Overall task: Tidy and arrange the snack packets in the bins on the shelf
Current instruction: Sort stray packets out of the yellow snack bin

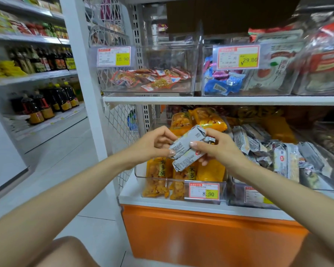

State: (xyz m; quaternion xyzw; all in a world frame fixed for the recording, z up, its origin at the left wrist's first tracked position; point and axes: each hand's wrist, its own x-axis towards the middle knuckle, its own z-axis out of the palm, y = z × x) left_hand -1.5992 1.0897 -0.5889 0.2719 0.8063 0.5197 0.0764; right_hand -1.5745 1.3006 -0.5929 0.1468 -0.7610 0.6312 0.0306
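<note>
Both hands hold grey snack packets [187,149] above the lower shelf's left clear bin [141,175]. My left hand [158,142] pinches their left end and my right hand [218,146] grips the right end. That bin holds orange snack packets [208,118], some upright at the front. The bin to its right [237,197] is heaped with more grey packets [285,158]. On the upper shelf a clear bin [181,91] holds a few red and orange packets [152,79] on its bottom.
Another upper bin [206,74] holds blue packets and large bags. Price tags [203,190] hang on the bin fronts. A white shelf board [220,100] divides the levels. An orange cabinet base [201,232] lies below. Left, an aisle floor [52,151] runs past shelves of bottles [46,105].
</note>
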